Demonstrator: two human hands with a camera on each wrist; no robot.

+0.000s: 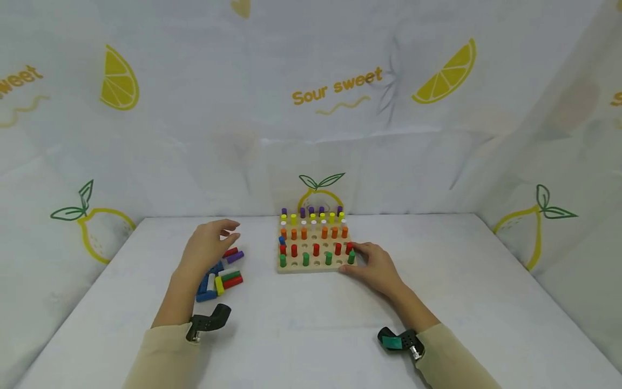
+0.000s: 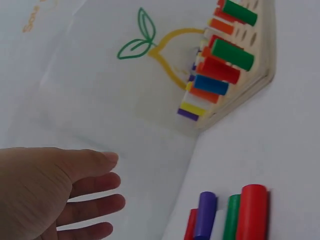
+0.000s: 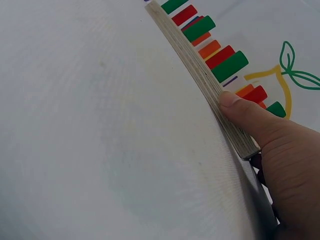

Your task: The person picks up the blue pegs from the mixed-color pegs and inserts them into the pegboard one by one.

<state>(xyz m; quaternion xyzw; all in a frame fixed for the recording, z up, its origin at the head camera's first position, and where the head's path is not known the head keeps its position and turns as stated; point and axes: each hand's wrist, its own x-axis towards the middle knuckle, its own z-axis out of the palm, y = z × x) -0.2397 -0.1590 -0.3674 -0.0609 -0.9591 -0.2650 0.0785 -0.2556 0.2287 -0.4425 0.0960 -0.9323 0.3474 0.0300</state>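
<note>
A wooden pegboard [image 1: 311,266] lies on the table with rows of coloured pegs standing in its holes: purple and yellow at the back, then white, orange, a single blue peg [image 1: 281,240], red and green in front. My right hand [image 1: 376,268] grips the board's front right corner, the thumb on its front edge and the fingers along its right side. To the left, my left hand [image 1: 206,246] hovers over a pile of loose pegs, holding nothing. Its fingers are apart in the left wrist view. In the pile are a purple peg [image 2: 205,215] and a red peg [image 2: 252,212].
Blue pegs [image 1: 206,296], a yellow peg [image 1: 220,286] and a white peg [image 1: 211,283] also lie loose, partly hidden by the left forearm. A white cloth [image 1: 194,162] with lemon prints hangs behind the white table [image 1: 301,346].
</note>
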